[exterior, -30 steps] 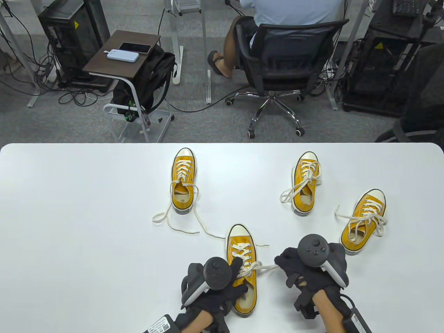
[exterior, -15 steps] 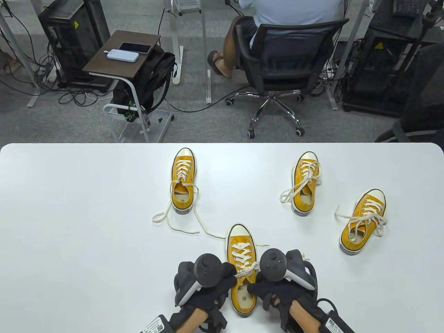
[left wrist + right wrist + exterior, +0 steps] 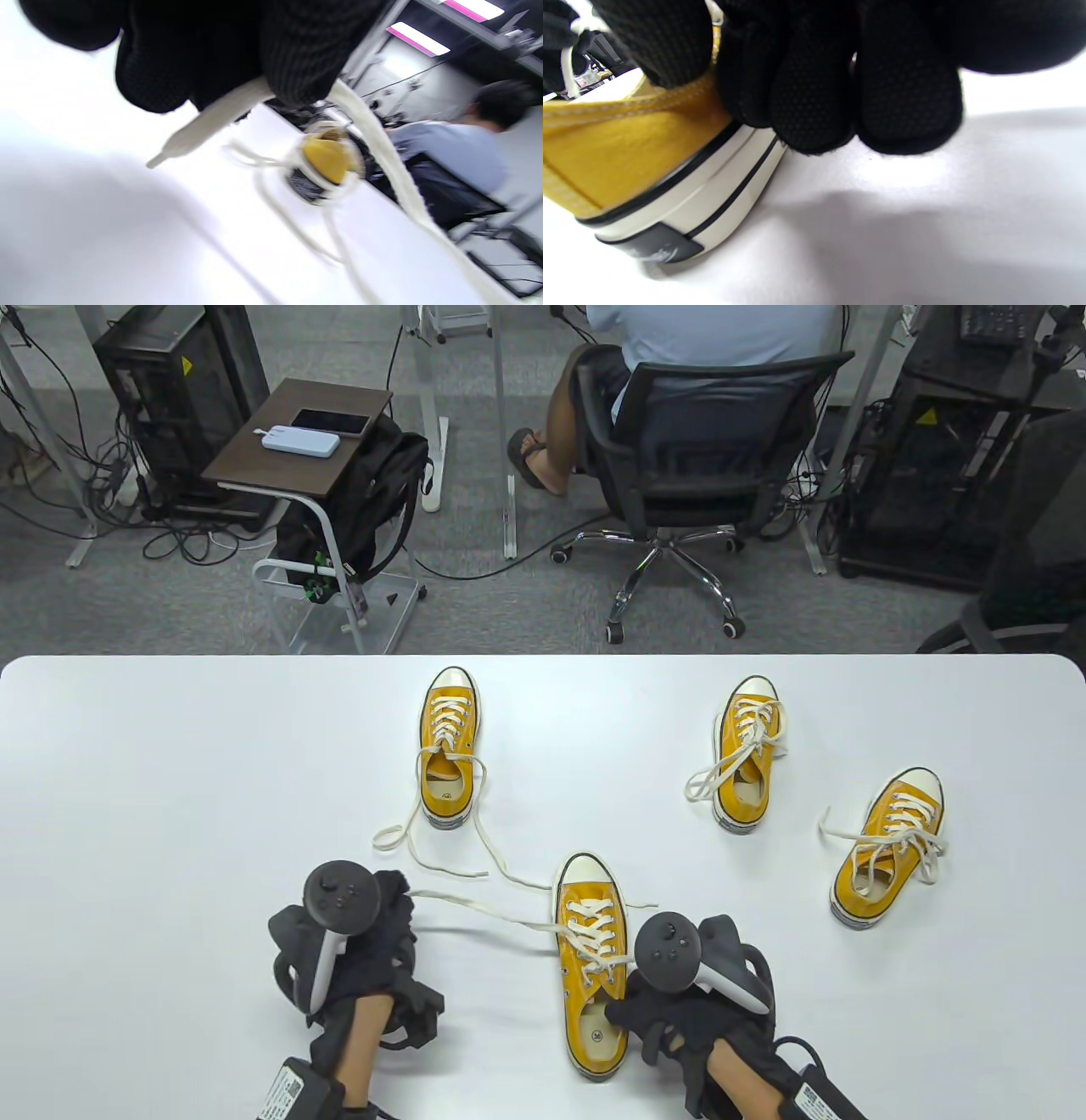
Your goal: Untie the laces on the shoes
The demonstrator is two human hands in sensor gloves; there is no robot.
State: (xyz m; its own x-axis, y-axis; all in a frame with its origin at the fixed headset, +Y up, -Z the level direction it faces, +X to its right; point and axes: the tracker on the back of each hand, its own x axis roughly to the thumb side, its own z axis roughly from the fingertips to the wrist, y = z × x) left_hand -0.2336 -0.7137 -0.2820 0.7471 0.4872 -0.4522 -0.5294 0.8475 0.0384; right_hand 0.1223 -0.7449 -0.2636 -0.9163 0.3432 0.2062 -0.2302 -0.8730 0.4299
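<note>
Near shoe (image 3: 594,976) sat by table (image 3: 127,780) front edge; R hand (image 3: 679,1001) clamped its light, stiff heel, L hand (image 3: 373,933) pinched the lace (image 3: 484,912) near its tip, lace soft and limp, best gripped there.

Left hand (image 3: 373,933) pinches lace (image 3: 484,909) pulled out sideways; right hand (image 3: 679,1010) grips nearest shoe (image 3: 594,984) heel on worktop (image 3: 170,780).
</note>
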